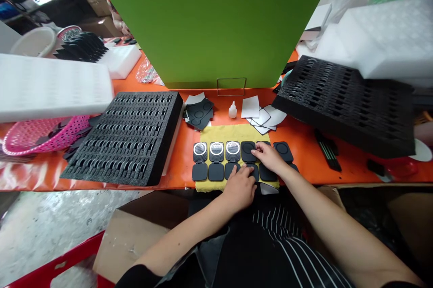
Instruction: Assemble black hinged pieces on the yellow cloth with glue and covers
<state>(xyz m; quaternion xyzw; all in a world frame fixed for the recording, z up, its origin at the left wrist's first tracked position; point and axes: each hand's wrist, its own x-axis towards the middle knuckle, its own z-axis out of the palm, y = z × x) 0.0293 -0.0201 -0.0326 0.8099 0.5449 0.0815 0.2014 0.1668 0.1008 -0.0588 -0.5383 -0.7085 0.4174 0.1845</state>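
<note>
A row of black hinged square cases [216, 171] lies unfolded on a yellow cloth [233, 132]. The three leftmost carry round discs with a white ring and a patterned centre [216, 149]; the fourth case [248, 146] has a plain dark round recess. My left hand [241, 188] rests over the lower halves of the middle cases, fingers spread and touching them. At the right edge of the fourth case's upper half, my right hand [270, 158] has thumb and fingertips together; anything between them is too small to make out. That hand partly covers the fifth case.
A black foam tray [135, 130] with slotted rings sits left, another [338, 103] right. Behind the cloth are a small white dropper bottle [232, 110], dark sheets [199, 113] and white sheets [251, 107]. A green panel [216, 26] stands behind; a pink basket [43, 137] is far left.
</note>
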